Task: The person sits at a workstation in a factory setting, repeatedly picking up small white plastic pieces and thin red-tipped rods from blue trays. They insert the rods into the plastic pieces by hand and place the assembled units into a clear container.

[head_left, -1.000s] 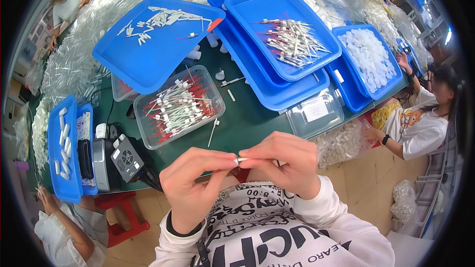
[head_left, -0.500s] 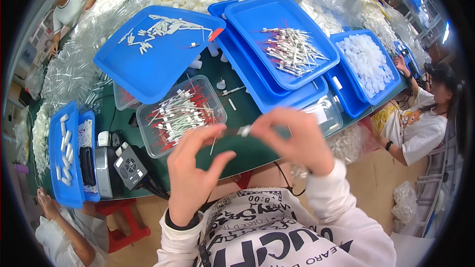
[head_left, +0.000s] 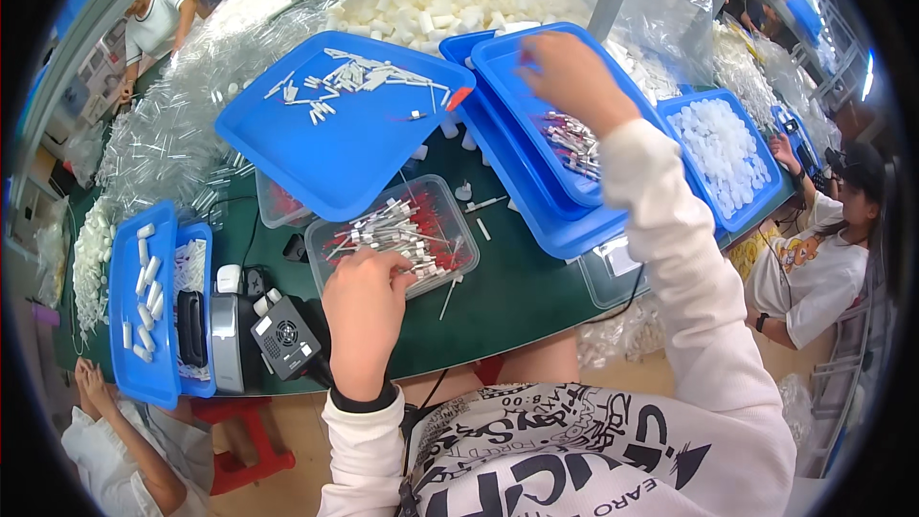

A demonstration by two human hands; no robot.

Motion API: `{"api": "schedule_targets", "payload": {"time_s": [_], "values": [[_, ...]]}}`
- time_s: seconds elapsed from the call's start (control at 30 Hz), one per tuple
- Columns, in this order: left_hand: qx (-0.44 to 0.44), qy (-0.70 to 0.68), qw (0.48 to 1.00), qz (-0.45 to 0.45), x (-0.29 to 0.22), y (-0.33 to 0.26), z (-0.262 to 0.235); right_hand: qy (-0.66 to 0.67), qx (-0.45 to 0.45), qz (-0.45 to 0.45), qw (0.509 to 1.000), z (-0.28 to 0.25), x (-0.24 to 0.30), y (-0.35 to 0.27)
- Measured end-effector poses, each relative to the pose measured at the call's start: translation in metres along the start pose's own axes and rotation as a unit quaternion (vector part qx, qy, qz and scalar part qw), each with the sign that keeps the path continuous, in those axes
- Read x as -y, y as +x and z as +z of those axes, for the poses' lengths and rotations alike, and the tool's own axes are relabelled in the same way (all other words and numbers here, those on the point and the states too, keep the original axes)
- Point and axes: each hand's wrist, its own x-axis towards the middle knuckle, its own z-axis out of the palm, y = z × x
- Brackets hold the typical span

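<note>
My left hand [head_left: 366, 311] is at the near left edge of a clear plastic box [head_left: 312, 251], its fingers curled closed. Whether a piece is between the fingertips cannot be made out. Thin white sticks with white collars and red strands [head_left: 407, 220] lie heaped in that box. My right hand [head_left: 574, 77] reaches over the far part of a raised blue tray [head_left: 627, 96], its fingers smeared by motion and partly turned away. Similar sticks [head_left: 574, 139] lie in this tray, partly covered by my right forearm.
A blue tray with loose white tubes [head_left: 316, 153] overhangs the box. Beside my left arm stand a small black device with a fan [head_left: 285, 333] and a blue tray of white cylinders [head_left: 124, 278]. White caps fill another tray [head_left: 723, 148] at right. Co-workers sit on both sides.
My hands have come apart from in front of my body. The right went up and away over the raised tray; the left now sits at the box edge. The view has shifted slightly.
</note>
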Motion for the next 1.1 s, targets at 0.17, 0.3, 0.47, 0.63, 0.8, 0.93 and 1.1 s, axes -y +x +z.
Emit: {"api": "schedule_targets", "payload": {"time_s": [0.17,0.3,0.47,0.63,0.8,0.93,1.1], "values": [[-0.036,-0.06,0.998,-0.006,0.001,0.0,-0.002,0.086,0.141,-0.115,0.98,0.045,0.067,0.077],[-0.094,-0.184,0.978,-0.02,0.001,-0.002,-0.009,0.015,0.168,-0.004,0.986,0.089,0.092,0.093],[-0.137,-0.281,0.95,-0.003,0.007,-0.004,-0.004,0.02,0.107,0.105,0.988,0.096,0.101,0.08],[-0.13,-0.412,0.899,-0.077,0.002,-0.004,-0.003,-0.043,0.059,0.015,0.997,0.067,0.099,0.061],[-0.079,-0.651,0.749,-0.092,-0.003,-0.012,-0.013,0.105,-0.129,-0.099,0.981,0.014,0.101,0.016],[-0.066,-0.78,0.619,-0.071,-0.002,-0.029,-0.02,0.449,-0.092,-0.096,0.884,-0.039,0.132,-0.073],[-0.068,-0.778,0.622,-0.058,-0.035,-0.046,-0.03,0.637,0.058,0.07,0.766,-0.048,0.138,-0.162]]}}
